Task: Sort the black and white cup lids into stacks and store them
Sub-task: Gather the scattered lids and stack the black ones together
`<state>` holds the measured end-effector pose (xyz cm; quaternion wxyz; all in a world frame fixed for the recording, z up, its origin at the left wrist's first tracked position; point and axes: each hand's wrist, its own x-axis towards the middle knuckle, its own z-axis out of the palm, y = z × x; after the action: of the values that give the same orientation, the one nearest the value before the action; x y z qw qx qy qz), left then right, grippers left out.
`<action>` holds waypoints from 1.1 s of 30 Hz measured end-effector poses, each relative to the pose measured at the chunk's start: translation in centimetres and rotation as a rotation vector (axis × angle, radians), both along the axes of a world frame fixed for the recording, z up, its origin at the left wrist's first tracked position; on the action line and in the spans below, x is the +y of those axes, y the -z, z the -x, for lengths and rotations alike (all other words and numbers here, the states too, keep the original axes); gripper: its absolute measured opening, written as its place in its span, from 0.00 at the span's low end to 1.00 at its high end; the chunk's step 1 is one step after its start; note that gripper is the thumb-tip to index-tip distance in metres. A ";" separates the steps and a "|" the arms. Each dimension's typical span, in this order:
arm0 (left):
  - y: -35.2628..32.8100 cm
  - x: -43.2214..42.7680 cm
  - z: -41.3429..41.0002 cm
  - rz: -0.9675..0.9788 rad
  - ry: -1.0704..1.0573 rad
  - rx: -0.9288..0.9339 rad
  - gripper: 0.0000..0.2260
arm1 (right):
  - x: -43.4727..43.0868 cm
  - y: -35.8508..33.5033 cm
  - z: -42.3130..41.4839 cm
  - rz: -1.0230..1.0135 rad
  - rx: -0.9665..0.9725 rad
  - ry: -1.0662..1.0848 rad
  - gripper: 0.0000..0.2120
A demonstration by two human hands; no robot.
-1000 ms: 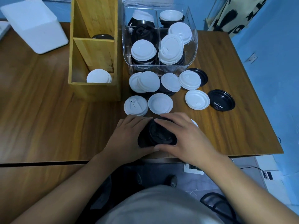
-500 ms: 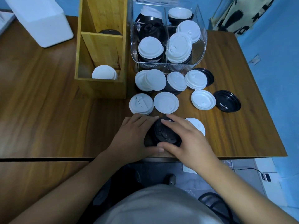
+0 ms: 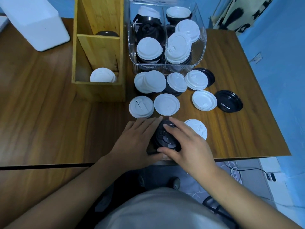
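Observation:
A stack of black lids (image 3: 165, 138) sits near the table's front edge. My left hand (image 3: 137, 141) cups its left side and my right hand (image 3: 189, 144) curls over its right side and top. Loose white lids (image 3: 166, 104) and one black lid (image 3: 228, 101) lie scattered behind the hands. A white lid (image 3: 198, 128) lies partly under my right hand. The wooden divided box (image 3: 99, 90) holds white lids (image 3: 102, 77) in its near compartment and a black lid (image 3: 107, 33) in the far one.
A clear plastic bin (image 3: 166, 65) at the back holds mixed black and white lids. A white foam box (image 3: 36, 23) stands at the back left. The table (image 3: 41, 113) ends close in front of the hands and at the right.
Both hands stay around the black stack. The right hand's fingers have shifted further over the top lid. The camera view has moved slightly.

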<state>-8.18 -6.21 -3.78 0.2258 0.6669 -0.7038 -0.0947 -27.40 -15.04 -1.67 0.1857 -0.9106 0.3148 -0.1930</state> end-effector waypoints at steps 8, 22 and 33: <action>-0.2 -0.4 -0.3 -0.050 -0.007 0.059 0.40 | -3.7 -3.2 2.2 -0.119 -0.103 -0.033 0.20; -0.4 -0.5 -0.1 -0.085 -0.054 0.094 0.41 | -15.1 -3.5 11.3 -0.097 0.255 0.164 0.17; -0.4 -0.5 0.0 -0.073 -0.065 0.108 0.41 | -13.2 -2.8 11.0 -0.409 0.236 0.107 0.21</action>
<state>-8.13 -6.74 -3.41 0.2419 0.6910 -0.6647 -0.1489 -38.43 -28.27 1.14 0.3174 -0.8524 0.4146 -0.0270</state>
